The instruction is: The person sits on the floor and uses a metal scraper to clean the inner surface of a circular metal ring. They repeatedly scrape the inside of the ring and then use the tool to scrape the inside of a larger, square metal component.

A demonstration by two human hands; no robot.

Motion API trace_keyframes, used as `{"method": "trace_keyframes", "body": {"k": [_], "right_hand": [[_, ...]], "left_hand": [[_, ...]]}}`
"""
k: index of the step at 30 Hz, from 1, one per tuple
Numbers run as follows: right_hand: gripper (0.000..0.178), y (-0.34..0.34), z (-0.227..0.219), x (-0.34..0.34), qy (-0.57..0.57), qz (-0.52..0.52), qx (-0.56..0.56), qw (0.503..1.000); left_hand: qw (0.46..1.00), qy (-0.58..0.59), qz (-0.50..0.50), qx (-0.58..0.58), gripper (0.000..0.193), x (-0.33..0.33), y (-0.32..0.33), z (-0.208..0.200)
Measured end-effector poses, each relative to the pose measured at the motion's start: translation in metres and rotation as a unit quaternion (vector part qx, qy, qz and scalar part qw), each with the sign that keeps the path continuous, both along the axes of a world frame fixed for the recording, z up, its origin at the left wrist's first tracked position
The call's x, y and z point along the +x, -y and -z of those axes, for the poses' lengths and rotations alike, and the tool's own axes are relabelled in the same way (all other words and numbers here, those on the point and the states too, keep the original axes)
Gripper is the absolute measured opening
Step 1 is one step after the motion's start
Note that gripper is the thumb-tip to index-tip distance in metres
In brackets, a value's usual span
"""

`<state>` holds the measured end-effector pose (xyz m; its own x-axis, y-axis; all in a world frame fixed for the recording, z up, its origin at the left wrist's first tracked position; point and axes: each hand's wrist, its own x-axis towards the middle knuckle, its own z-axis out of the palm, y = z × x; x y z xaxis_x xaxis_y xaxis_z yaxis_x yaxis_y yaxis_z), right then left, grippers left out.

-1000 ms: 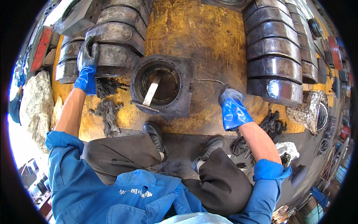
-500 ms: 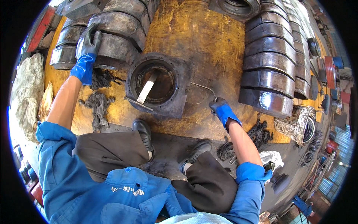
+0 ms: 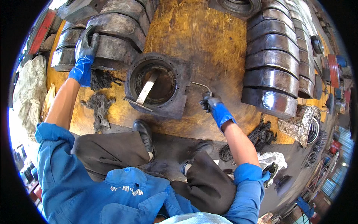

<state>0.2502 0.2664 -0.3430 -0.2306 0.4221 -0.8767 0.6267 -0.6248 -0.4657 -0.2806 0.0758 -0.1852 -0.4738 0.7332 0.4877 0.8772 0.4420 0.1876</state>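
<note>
My left hand [image 3: 85, 56], in a blue and black glove, rests flat on a curved grey metal segment [image 3: 112, 41] at the upper left. My right hand [image 3: 213, 106], gloved the same way, grips a thin bent metal rod [image 3: 199, 85] lying on the yellow board [image 3: 201, 41]. Between my hands sits a dark square flange with a round bore [image 3: 156, 86]. A flat metal strip [image 3: 146, 89] leans inside the bore, and a thin bar [image 3: 137, 104] lies across its lower left rim.
A row of curved metal segments [image 3: 274, 71] is stacked at the right. Dark greasy rags [image 3: 99, 106] lie at the left, more rags [image 3: 261, 136] at the right. A foil-wrapped part [image 3: 300, 125] sits far right. My shoes [image 3: 143, 132] stand on the board's near edge.
My right hand has moved left and up across the board to the bent rod and closed on it. My left hand has stayed on the curved segment.
</note>
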Motion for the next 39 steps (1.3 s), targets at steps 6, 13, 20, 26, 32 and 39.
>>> {"method": "trace_keyframes", "body": {"k": [6, 13, 20, 26, 32, 39], "right_hand": [[0.024, -0.010, 0.039, 0.000, -0.011, 0.113, -0.115, 0.987], [0.029, -0.018, 0.013, 0.012, -0.028, 0.070, -0.032, 0.997], [0.039, -0.001, 0.033, -0.008, -0.013, 0.069, -0.060, 0.996], [0.047, -0.008, 0.027, 0.004, -0.014, 0.076, -0.064, 0.995], [0.048, -0.002, 0.031, -0.002, -0.044, 0.074, -0.046, 0.995], [0.047, 0.010, 0.023, -0.032, 0.025, 0.068, -0.016, 0.997]], "left_hand": [[1.000, 0.028, 0.005, -0.003, 0.043, 0.009, -0.015, -0.005], [1.000, 0.003, -0.010, 0.000, 0.042, 0.002, 0.003, -0.003], [1.000, -0.021, -0.010, -0.013, 0.043, 0.004, -0.003, -0.003], [1.000, -0.006, 0.008, 0.021, 0.042, 0.010, -0.003, -0.010], [1.000, -0.008, -0.024, 0.013, 0.045, 0.009, -0.002, -0.008], [0.999, -0.019, -0.031, 0.018, 0.046, 0.009, -0.002, -0.009]]}}
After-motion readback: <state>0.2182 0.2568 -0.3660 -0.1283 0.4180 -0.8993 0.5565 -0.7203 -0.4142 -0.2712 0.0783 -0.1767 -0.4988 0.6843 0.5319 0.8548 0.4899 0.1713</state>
